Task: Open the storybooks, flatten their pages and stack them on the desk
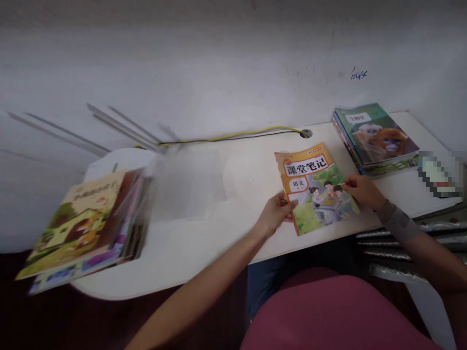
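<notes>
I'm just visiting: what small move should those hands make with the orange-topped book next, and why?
Perhaps ease the orange-topped book slightly back from the front edge of the white table. Its lower edge looks close to that edge, and the left hand and right hand hold opposite sides, so the shift could be even.

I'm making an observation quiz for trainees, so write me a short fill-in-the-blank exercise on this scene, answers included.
1. The left hand and right hand hold the orange-topped book; the grey wristband is on the ____ wrist.
2. Along the wall, the yellow cord runs beside a ____ cord.
3. The top book at the right end of the table pictures two ____.

Missing words: right; black; monkeys.
</notes>
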